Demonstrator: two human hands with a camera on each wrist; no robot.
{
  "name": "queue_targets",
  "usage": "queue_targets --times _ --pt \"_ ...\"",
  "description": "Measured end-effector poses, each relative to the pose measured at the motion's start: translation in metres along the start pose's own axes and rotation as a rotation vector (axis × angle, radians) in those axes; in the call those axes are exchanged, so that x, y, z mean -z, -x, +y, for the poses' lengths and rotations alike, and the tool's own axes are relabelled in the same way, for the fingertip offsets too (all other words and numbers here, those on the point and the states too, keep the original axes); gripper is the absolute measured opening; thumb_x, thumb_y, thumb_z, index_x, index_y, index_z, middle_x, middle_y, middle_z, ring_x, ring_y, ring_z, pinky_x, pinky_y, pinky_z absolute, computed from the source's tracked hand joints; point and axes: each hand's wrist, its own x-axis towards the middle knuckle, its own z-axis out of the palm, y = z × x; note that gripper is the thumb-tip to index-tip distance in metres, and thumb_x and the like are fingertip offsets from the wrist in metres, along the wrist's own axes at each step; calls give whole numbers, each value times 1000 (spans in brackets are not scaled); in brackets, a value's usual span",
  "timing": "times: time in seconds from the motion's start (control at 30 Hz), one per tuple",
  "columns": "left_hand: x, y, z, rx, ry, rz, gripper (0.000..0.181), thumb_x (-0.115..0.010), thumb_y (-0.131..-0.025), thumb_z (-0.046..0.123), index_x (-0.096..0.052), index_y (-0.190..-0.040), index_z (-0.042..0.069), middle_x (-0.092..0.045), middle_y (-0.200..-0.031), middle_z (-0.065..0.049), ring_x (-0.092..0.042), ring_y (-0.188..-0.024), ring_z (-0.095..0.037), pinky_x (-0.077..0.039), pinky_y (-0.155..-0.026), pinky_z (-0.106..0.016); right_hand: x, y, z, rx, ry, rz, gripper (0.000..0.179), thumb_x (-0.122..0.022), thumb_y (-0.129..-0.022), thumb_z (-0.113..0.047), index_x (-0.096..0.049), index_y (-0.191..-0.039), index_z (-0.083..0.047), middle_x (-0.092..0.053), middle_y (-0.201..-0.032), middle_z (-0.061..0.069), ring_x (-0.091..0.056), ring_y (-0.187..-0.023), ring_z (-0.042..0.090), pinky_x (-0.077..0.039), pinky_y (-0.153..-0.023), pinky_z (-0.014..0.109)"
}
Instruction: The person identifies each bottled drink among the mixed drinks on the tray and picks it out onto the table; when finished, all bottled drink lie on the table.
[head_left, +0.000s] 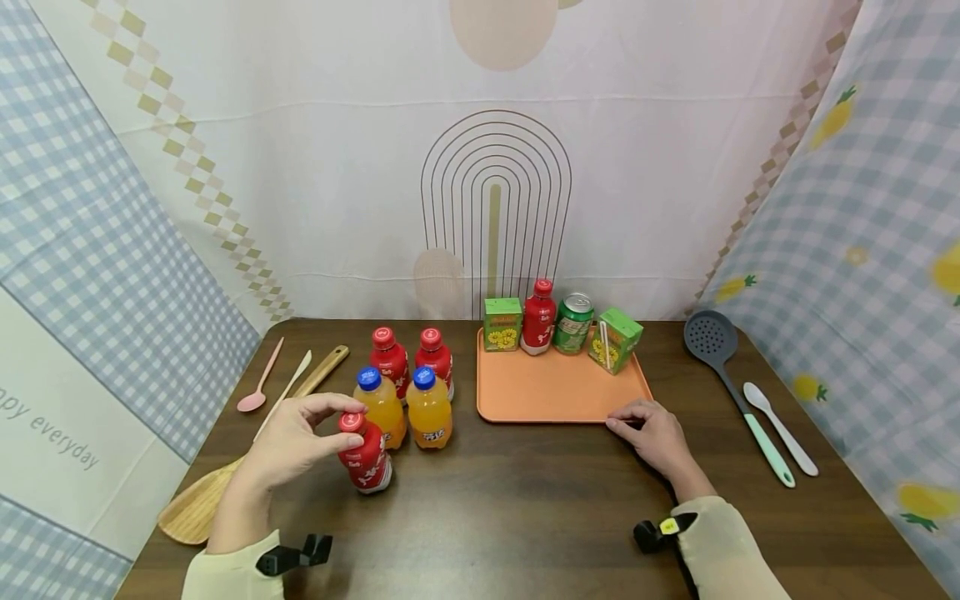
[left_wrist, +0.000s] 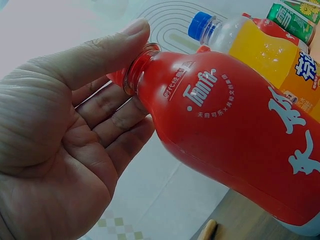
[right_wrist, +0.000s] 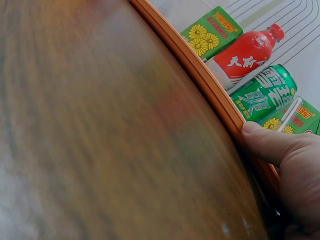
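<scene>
My left hand (head_left: 288, 437) pinches a red soda bottle (head_left: 367, 460) at its cap and neck, thumb on one side and fingers on the other. The bottle tilts slightly, in front of two orange soda bottles (head_left: 430, 417) with blue caps. Two more red bottles (head_left: 389, 363) stand behind those. At the front right corner of an orange tray (head_left: 540, 392), my right hand (head_left: 654, 435) grips the rim, its thumb (right_wrist: 257, 134) against the outer edge. Along the tray's back stand a green juice box (head_left: 502, 327), a red bottle (head_left: 538, 321), a green can (head_left: 573, 325) and an angled juice box (head_left: 617, 343) with a straw.
Left of the bottles lie a pink spoon (head_left: 255, 400), a thin white-handled utensil (head_left: 298, 372) and a wooden spatula (head_left: 197, 502), partly behind my left hand. A grey slotted skimmer (head_left: 711, 337) and a white spoon (head_left: 780, 429) lie at the right. Curtains enclose the brown table (head_left: 517, 525).
</scene>
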Motion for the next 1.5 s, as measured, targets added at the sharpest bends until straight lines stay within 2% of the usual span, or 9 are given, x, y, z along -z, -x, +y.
queue_targets --times 0.43,0.6,0.77,0.87,1.07,1.2,1.3,1.4,1.5 --pt "-4 -2 6 -35 38 -2 33 -80 -78 5 -69 -109 6 -69 -108 -12 -62 -103 -12 -46 -90 -19 1 4 1 -5 -7 11 7 -77 -83 -33 -75 -85 -26 -66 -87 -11 -59 -86 12 -47 -76 36" --pt "-4 -1 11 -52 32 15 32 -78 -79 5 -69 -109 7 -69 -110 -11 -62 -105 -12 -44 -94 -19 0 5 2 -5 -14 13 8 -76 -83 -34 -75 -85 -26 -66 -88 -10 -59 -87 12 -47 -78 37" --pt "-6 0 20 -98 43 52 31 -77 -79 0 -69 -109 2 -68 -109 -16 -62 -104 -13 -44 -95 -19 -1 6 3 -10 -23 9 9 -76 -83 -35 -75 -85 -26 -65 -88 -10 -59 -88 13 -46 -79 38" --pt "-9 1 28 -135 34 95 31 -76 -79 -3 -69 -108 0 -67 -107 -20 -63 -102 -13 -44 -95 -18 -2 6 4 -13 -23 5 9 -76 -83 -35 -76 -86 -26 -66 -89 -10 -59 -88 14 -47 -80 38" --pt "-18 6 54 -198 31 180 31 -73 -80 -8 -69 -109 1 -68 -107 -13 -62 -105 -14 -45 -95 -20 1 2 1 6 -25 3 9 -76 -83 -35 -76 -85 -26 -67 -88 -9 -59 -88 15 -48 -78 40" --pt "-32 5 77 -302 105 188 32 -70 -78 -15 -68 -107 -4 -67 -106 -19 -62 -102 -18 -49 -87 -21 4 -3 0 20 -27 8 9 -76 -83 -35 -76 -85 -26 -67 -87 -9 -59 -88 16 -47 -78 40" --pt "-48 0 92 -367 128 144 32 -70 -77 -16 -69 -106 -3 -67 -106 -19 -62 -100 -20 -51 -84 -22 5 -3 0 13 -18 1 8 -76 -83 -34 -76 -85 -27 -66 -87 -10 -58 -88 14 -47 -78 39" --pt "-71 -10 104 -380 104 82 31 -73 -78 -9 -71 -106 4 -68 -107 -11 -62 -102 -21 -51 -87 -26 3 -3 1 2 -17 -6 7 -76 -83 -34 -76 -84 -27 -66 -87 -10 -58 -87 14 -47 -78 38" --pt "-97 -23 111 -352 117 17 28 -74 -82 -1 -70 -108 8 -68 -109 -5 -62 -102 -20 -52 -87 -29 1 -1 2 0 -17 -7 9 -76 -83 -36 -76 -85 -27 -66 -87 -10 -58 -87 14 -47 -78 39"
